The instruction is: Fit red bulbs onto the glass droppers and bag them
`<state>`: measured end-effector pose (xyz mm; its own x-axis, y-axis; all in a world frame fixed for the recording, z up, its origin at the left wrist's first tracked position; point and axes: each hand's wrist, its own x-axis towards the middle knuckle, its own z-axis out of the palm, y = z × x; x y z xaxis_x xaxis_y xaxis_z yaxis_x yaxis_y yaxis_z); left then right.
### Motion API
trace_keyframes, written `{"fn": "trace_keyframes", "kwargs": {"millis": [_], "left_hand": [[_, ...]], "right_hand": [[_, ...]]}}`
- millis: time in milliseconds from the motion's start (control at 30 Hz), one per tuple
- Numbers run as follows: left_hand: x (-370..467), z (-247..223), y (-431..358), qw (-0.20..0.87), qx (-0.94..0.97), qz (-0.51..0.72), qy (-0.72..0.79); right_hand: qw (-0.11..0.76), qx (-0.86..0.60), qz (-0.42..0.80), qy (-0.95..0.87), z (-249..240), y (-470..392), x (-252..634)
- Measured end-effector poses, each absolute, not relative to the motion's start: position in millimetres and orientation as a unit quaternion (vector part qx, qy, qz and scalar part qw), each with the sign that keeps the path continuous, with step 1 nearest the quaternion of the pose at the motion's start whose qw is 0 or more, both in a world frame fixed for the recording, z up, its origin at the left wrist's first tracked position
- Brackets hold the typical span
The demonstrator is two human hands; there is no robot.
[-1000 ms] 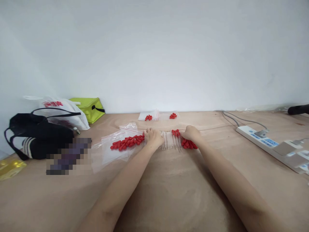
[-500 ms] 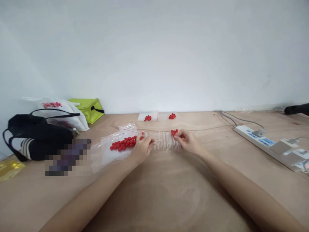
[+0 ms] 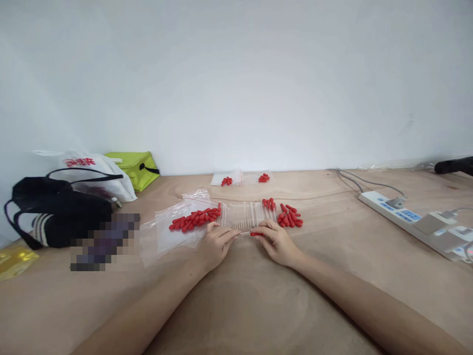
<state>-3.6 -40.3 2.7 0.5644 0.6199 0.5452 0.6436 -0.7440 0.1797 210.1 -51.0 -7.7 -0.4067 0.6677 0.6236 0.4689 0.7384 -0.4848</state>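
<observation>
My left hand (image 3: 217,245) pinches a thin clear tube (image 3: 245,233), which looks like a dropper tube. In my right hand (image 3: 280,245) is a red rubber dropper bulb (image 3: 254,233), gripped between thumb and fingers. Bulb and tube meet end to end between the hands; whether the tube is inside the bulb I cannot tell. Just beyond lies a row of clear tubes (image 3: 236,215), with a few red bulbs (image 3: 269,203) at its far right end. Loose red bulbs (image 3: 291,217) lie right of the row, and another pile of red bulbs (image 3: 188,221) is to its left.
Clear zip bags (image 3: 166,241) lie under the left pile. Farther back are small bags (image 3: 218,178) with red bulbs. A black bag (image 3: 70,217), white plastic bag (image 3: 118,185) and green box bag (image 3: 129,165) stand left. A power strip (image 3: 391,212) with cables lies right.
Both hands have come nearer to me and closer together, bringing the tube and a red bulb end to end. The right-hand pile of bulbs, hidden before, now shows.
</observation>
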Motion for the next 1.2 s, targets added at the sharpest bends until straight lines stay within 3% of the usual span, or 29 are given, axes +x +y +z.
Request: {"fn": "trace_keyframes", "kwargs": {"millis": [500,833,1200], "left_hand": [[-5.7,3.6,-42.3,0.012,-0.899,-0.287,-0.331],[-2.8,-0.3,-41.7,0.008,-0.912,-0.276,-0.304],[1.6,1.3,-47.0,0.034,-0.914,-0.258,-0.311]], "right_hand": [[0.422,-0.339,0.198,-0.817,-1.5,-56.0,202.9],[0.446,-0.322,0.149,-0.822,-6.6,-54.7,203.4],[0.351,-0.329,0.052,-0.875,-4.9,-54.6,204.2]]}}
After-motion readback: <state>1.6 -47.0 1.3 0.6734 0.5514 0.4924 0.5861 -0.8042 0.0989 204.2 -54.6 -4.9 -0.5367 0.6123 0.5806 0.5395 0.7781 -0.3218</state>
